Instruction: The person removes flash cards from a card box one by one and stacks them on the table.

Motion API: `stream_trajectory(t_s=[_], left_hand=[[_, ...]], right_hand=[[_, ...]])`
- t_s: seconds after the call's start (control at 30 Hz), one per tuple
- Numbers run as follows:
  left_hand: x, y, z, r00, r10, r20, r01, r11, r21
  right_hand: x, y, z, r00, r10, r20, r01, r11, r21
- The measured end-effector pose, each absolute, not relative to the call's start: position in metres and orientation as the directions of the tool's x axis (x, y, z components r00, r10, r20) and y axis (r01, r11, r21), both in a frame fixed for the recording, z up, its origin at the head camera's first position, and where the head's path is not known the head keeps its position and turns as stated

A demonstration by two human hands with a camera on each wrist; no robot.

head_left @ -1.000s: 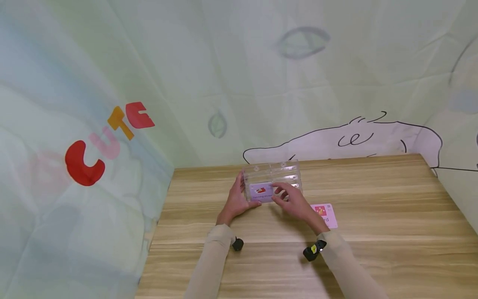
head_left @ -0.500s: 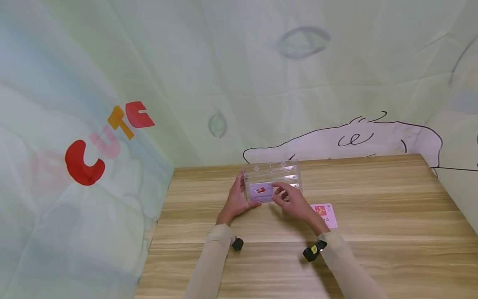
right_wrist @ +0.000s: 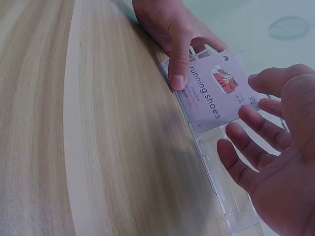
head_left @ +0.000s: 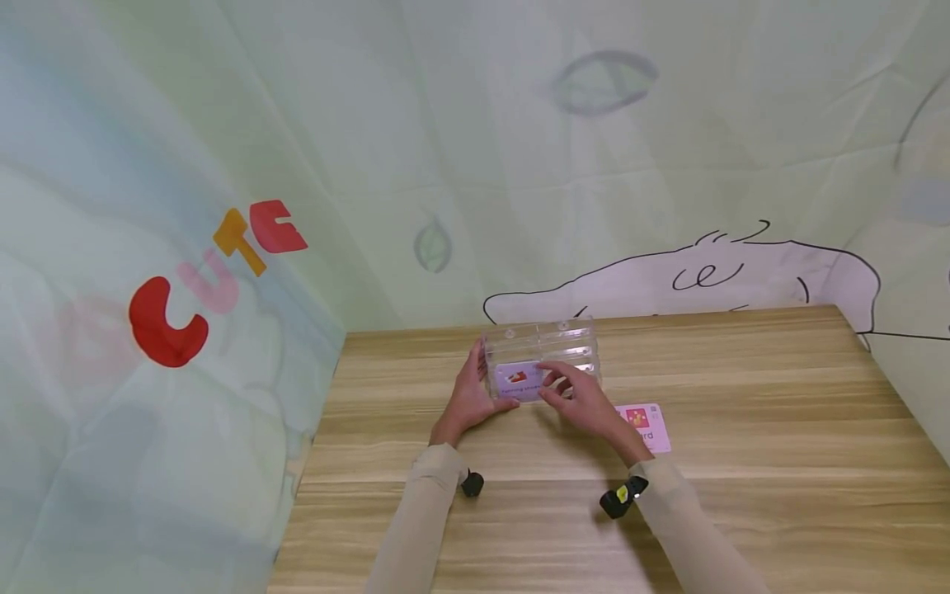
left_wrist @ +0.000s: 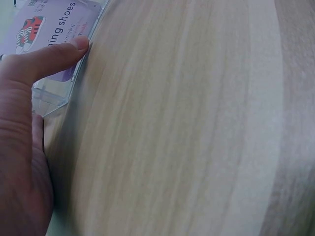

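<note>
A clear plastic tiered card holder sits near the table's back edge, leaning back in the head view. Its front left pocket holds a lilac "running shoes" card with a red and white shoe picture. My left hand grips the holder's left side, its thumb over the front lower edge and its other fingers largely hidden behind. My right hand is at the card's right side, fingers loosely bent and spread, fingertips right at its upper right corner. Nothing shows gripped in that hand.
A pink card ending in "rd" lies on the wooden table, partly behind my right wrist. A printed curtain hangs close behind the table. Small black cameras sit at both wrists.
My right fingertips shift very slightly at the card's right edge. The holder, the left hand and the pink card stay in place.
</note>
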State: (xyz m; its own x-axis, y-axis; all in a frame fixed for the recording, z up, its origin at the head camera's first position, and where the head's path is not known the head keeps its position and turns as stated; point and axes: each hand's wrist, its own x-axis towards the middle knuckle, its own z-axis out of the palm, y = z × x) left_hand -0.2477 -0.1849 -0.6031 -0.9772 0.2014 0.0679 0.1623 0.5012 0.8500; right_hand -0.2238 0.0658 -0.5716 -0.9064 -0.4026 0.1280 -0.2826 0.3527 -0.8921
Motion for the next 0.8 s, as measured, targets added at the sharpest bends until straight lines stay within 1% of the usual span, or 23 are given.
stream_trajectory(t_s=[0.3,0.8], left_hand=[[-0.2489,-0.1853,-0.6058,-0.977,0.203,0.07,0.164,0.498,0.851],[-0.251,-0.1856,-0.6081,-0.977,0.201,0.069,0.163,0.501,0.85]], right_hand=[[-0.2253,0.0612,-0.573,-0.906,-0.392,0.159,-0.299,0.328,-0.896],[-0.2242,0.0624,-0.5733,-0.909,-0.39,0.147,-0.284,0.322,-0.903]])
